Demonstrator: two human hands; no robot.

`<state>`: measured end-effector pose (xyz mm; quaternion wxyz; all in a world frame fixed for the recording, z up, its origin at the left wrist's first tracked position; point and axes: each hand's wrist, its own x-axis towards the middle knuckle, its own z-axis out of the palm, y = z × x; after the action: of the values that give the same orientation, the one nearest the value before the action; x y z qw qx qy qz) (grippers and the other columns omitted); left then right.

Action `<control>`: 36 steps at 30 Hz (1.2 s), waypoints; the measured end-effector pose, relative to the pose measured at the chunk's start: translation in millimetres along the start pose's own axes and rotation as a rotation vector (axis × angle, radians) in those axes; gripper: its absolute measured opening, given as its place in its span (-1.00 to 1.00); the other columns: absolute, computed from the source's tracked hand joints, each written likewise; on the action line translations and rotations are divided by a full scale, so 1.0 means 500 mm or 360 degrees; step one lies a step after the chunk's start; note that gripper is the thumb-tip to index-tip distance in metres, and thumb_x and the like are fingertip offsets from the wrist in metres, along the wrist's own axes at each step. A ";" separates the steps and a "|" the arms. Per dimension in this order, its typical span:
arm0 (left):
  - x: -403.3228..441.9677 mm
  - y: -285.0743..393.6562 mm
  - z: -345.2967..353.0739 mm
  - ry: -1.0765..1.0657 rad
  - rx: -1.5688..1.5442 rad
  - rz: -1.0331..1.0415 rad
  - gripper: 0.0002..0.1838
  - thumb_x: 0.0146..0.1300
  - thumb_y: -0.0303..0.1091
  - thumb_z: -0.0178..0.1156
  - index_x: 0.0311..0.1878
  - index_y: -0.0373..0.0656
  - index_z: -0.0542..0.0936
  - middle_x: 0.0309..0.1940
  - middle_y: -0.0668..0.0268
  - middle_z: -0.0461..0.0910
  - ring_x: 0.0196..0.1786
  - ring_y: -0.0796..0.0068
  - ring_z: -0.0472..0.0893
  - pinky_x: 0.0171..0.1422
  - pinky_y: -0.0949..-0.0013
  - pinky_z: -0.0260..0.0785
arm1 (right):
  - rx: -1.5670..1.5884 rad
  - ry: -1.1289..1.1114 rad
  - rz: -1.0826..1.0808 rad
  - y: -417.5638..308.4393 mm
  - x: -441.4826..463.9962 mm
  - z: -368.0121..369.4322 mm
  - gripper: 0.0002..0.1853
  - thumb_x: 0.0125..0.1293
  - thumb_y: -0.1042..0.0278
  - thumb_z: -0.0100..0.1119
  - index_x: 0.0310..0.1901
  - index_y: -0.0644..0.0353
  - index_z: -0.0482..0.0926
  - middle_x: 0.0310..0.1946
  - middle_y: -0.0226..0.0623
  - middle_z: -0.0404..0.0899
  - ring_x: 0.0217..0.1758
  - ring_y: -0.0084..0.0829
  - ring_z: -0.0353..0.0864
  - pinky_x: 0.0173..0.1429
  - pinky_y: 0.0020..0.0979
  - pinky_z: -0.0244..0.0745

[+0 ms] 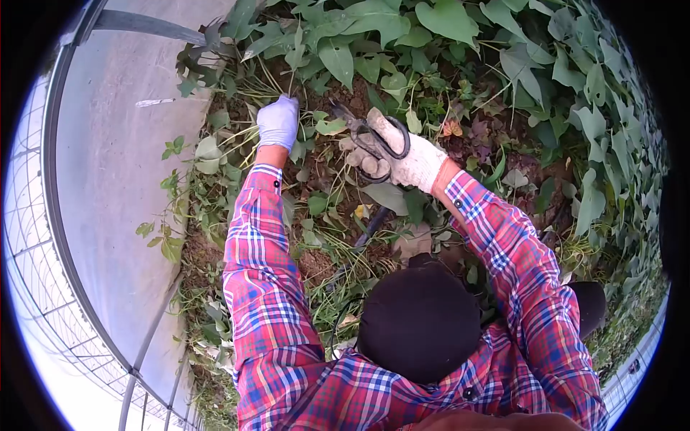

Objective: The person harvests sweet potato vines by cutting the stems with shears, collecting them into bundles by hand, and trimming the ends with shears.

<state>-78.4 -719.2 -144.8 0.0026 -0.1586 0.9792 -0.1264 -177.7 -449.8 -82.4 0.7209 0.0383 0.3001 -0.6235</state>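
Note:
A thin pale lavender glove covers my left hand (277, 122), which is closed around a bunch of green vine stems (248, 136) at the left edge of the plants. To its right, my right hand (395, 151) wears a dirty white work glove and holds black-handled scissors (368, 144). The scissors' loops sit around the gloved fingers, and the blades point up and left toward the stems and soil. A small gap of leaves and soil separates the two hands.
Broad-leaved vines (445, 20) fill the top and right. A grey plastic sheet (136, 93) with metal tubing (61, 215) stands on the left. Brown soil (313, 264) and cut-looking stems show between my arms. A dark round cap (420, 323) is at the lower middle.

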 end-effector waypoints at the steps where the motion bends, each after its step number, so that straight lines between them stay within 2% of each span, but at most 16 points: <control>1: -0.025 -0.004 -0.017 0.0062 -0.0029 -0.0016 -0.87 0.19 -0.39 0.04 -0.29 -0.11 0.58 -0.52 0.16 0.60 -0.47 0.11 0.64 -0.46 0.15 0.46 | 0.0007 -0.0003 0.0015 0.002 -0.005 0.004 -0.23 0.30 -0.38 -0.08 0.07 0.32 0.48 -0.27 -0.21 0.59 -0.52 -0.69 0.42 -0.62 -0.73 0.27; 3: -0.078 -0.005 -0.047 0.0207 -0.0147 -0.0144 -0.86 0.20 -0.40 0.03 -0.25 -0.08 0.58 -0.45 0.19 0.62 -0.47 0.13 0.63 -0.43 0.19 0.46 | -0.0080 0.0009 0.0081 0.001 -0.018 0.016 -0.23 0.29 -0.36 -0.03 0.07 0.35 0.47 -0.25 -0.19 0.58 -0.50 -0.68 0.43 -0.59 -0.73 0.30; 4: -0.102 -0.001 -0.057 0.0316 -0.0284 -0.0226 -0.85 0.20 -0.40 0.02 -0.24 -0.08 0.57 -0.43 0.21 0.62 -0.46 0.15 0.63 -0.41 0.21 0.46 | 0.0068 -0.0022 0.0183 0.009 0.000 0.008 -0.28 0.29 -0.35 -0.01 0.09 0.27 0.45 -0.23 -0.20 0.56 -0.49 -0.63 0.43 -0.58 -0.70 0.30; 5: -0.117 0.000 -0.069 0.0519 -0.0226 -0.0116 -0.87 0.13 -0.41 0.07 -0.27 -0.07 0.58 -0.40 0.24 0.62 -0.43 0.18 0.63 -0.36 0.23 0.46 | 0.0058 -0.0032 0.0085 0.023 0.009 0.003 -0.31 0.30 -0.34 -0.02 0.12 0.21 0.41 -0.19 -0.20 0.55 -0.47 -0.61 0.43 -0.58 -0.69 0.29; 7: -0.140 0.010 -0.067 0.0247 -0.0197 -0.0311 -0.85 0.00 -0.38 0.17 -0.31 -0.04 0.61 -0.39 0.25 0.62 -0.41 0.16 0.62 -0.32 0.19 0.45 | 0.0050 -0.0112 -0.0006 0.033 0.011 0.019 -0.37 0.32 -0.30 -0.02 0.18 0.06 0.29 -0.10 -0.19 0.51 -0.44 -0.55 0.43 -0.54 -0.66 0.27; 8: -0.152 0.007 -0.051 0.0068 -0.0098 -0.0360 -0.84 -0.03 -0.36 0.20 -0.32 -0.03 0.62 -0.39 0.26 0.62 -0.41 0.15 0.61 -0.31 0.18 0.44 | 0.0076 -0.0140 -0.0059 0.041 0.016 0.022 -0.36 0.32 -0.29 -0.01 0.19 0.06 0.27 -0.08 -0.19 0.49 -0.42 -0.55 0.44 -0.52 -0.65 0.28; 9: -0.157 0.013 -0.045 0.0289 -0.0182 -0.0367 -0.83 -0.04 -0.35 0.20 -0.31 -0.02 0.63 -0.42 0.26 0.60 -0.43 0.13 0.60 -0.33 0.18 0.43 | 0.0102 -0.0167 -0.0112 0.051 0.022 0.026 -0.35 0.31 -0.28 0.01 0.21 0.06 0.24 -0.06 -0.19 0.48 -0.40 -0.54 0.45 -0.51 -0.65 0.29; 12: -0.158 0.017 -0.032 0.0560 -0.0529 -0.0311 -0.83 -0.04 -0.36 0.20 -0.31 -0.01 0.63 -0.41 0.25 0.59 -0.42 0.13 0.59 -0.34 0.18 0.42 | 0.0080 -0.0028 -0.0067 0.066 0.033 0.038 -0.27 0.28 -0.39 -0.06 0.16 0.16 0.37 -0.10 -0.17 0.56 -0.38 -0.58 0.48 -0.53 -0.66 0.27; 14: -0.153 0.038 -0.090 0.0493 -0.0565 -0.0379 -0.79 -0.04 -0.42 0.18 -0.28 0.02 0.64 -0.35 0.25 0.59 -0.38 0.14 0.60 -0.33 0.20 0.42 | 0.0051 0.0056 -0.0063 0.069 0.033 0.033 -0.26 0.27 -0.40 -0.06 0.16 0.17 0.37 -0.11 -0.18 0.56 -0.40 -0.61 0.45 -0.53 -0.68 0.24; 17: -0.154 0.041 -0.093 0.0440 -0.0538 -0.0368 -0.69 -0.05 -0.52 0.13 -0.22 0.07 0.65 -0.33 0.27 0.59 -0.37 0.17 0.60 -0.32 0.21 0.42 | -0.0081 -0.0146 0.0098 0.068 0.026 0.016 -0.22 0.25 -0.44 -0.08 0.15 0.20 0.38 -0.15 -0.17 0.56 -0.43 -0.63 0.40 -0.53 -0.70 0.25; 23: -0.152 0.047 -0.100 0.0461 -0.0478 -0.0341 -0.68 -0.07 -0.53 0.12 -0.22 0.07 0.65 -0.33 0.29 0.59 -0.39 0.17 0.59 -0.33 0.21 0.42 | 0.0071 -0.0119 0.0115 0.073 0.010 0.039 -0.13 0.22 -0.49 -0.08 0.08 0.35 0.42 -0.22 -0.19 0.55 -0.44 -0.65 0.39 -0.53 -0.71 0.27; 26: -0.152 0.048 -0.102 0.0458 -0.0490 -0.0312 -0.69 -0.07 -0.53 0.12 -0.24 0.06 0.65 -0.34 0.30 0.58 -0.42 0.18 0.58 -0.35 0.21 0.41 | 0.0018 -0.0264 0.0152 0.071 0.010 0.039 -0.15 0.25 -0.45 -0.08 0.08 0.38 0.41 -0.21 -0.20 0.55 -0.40 -0.66 0.40 -0.50 -0.71 0.29; 31: -0.155 0.065 -0.135 0.0428 -0.0416 -0.0173 -0.72 -0.08 -0.52 0.15 -0.27 0.03 0.65 -0.32 0.32 0.58 -0.48 0.22 0.55 -0.39 0.24 0.41 | 0.0087 -0.0100 -0.0008 0.046 -0.011 0.090 -0.28 0.36 -0.29 -0.09 0.14 0.35 0.36 -0.03 -0.12 0.51 -0.26 -0.60 0.47 -0.42 -0.70 0.35; 33: -0.159 0.063 -0.129 0.0391 -0.0384 -0.0211 -0.82 0.02 -0.44 0.18 -0.28 0.02 0.62 -0.32 0.30 0.57 -0.36 0.19 0.59 -0.32 0.22 0.42 | 0.0304 -0.0213 0.0125 0.061 0.011 0.065 -0.30 0.37 -0.26 -0.08 0.15 0.32 0.35 -0.01 -0.10 0.50 -0.24 -0.56 0.49 -0.41 -0.68 0.37; 34: -0.159 0.056 -0.125 0.0489 -0.0361 -0.0085 -0.70 -0.09 -0.53 0.17 -0.23 0.02 0.65 -0.20 0.27 0.59 -0.49 0.21 0.54 -0.43 0.21 0.41 | 0.0526 -0.0321 0.0253 0.067 0.018 0.054 -0.33 0.38 -0.24 -0.07 0.17 0.30 0.34 0.02 -0.08 0.49 -0.22 -0.52 0.51 -0.41 -0.67 0.38; 36: -0.156 0.050 -0.120 0.0514 -0.0323 -0.0030 -0.70 -0.08 -0.52 0.18 -0.22 0.01 0.64 -0.13 0.25 0.59 -0.48 0.21 0.55 -0.42 0.21 0.41 | 0.0374 -0.0153 0.0115 0.076 0.007 0.061 -0.35 0.38 -0.21 -0.05 0.19 0.26 0.33 -0.01 -0.07 0.49 -0.19 -0.47 0.52 -0.39 -0.63 0.40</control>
<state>-14.9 -657.4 -95.5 -0.1718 -0.1450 0.9731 -0.0508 -131.0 -457.7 -71.5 0.7470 0.1036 0.1885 -0.6291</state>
